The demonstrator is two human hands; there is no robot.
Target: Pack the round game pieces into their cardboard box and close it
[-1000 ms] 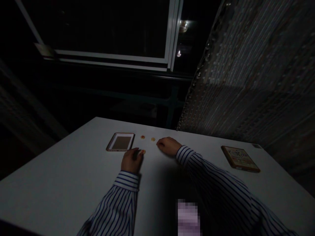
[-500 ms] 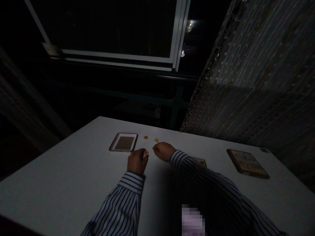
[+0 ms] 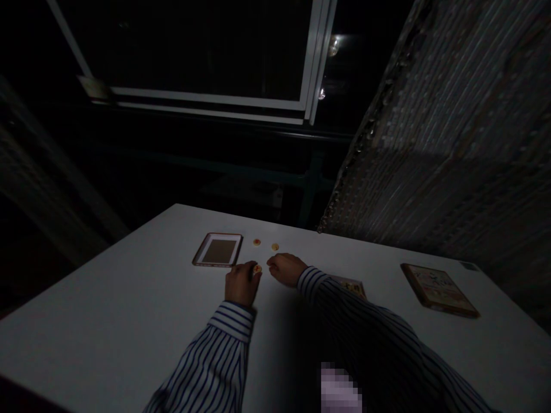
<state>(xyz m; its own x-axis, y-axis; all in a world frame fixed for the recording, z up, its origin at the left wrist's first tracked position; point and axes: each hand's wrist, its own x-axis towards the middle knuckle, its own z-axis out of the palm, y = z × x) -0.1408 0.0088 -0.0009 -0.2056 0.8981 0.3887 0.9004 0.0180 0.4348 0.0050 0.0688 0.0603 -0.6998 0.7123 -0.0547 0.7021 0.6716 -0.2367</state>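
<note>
My left hand (image 3: 241, 285) is closed, with thumb and fingers around a round xiangqi piece (image 3: 257, 269) that bears a red character. Just to the right, my right hand (image 3: 286, 269) is bent inward with its fingertips pressed together low over the table. What those fingertips hold, if anything, is too small and dark to make out. Beyond the hands lie two more round pieces, one with a red mark (image 3: 257, 242) and a paler yellow one (image 3: 275, 246). A shallow open tray (image 3: 196, 258) stands left of them, close to my left fingers.
Partly behind my right forearm is a box of pieces (image 3: 360, 289). A printed box lid (image 3: 439, 291) lies farther right, near a small dark patch (image 3: 469, 266) at the table edge. The white table (image 3: 107, 310) ends before a bead curtain (image 3: 465, 126) and a dark window.
The view has shifted slightly, so the table things appear a little lower and farther right. My hands keep nearly the same pose beside the pieces.
</note>
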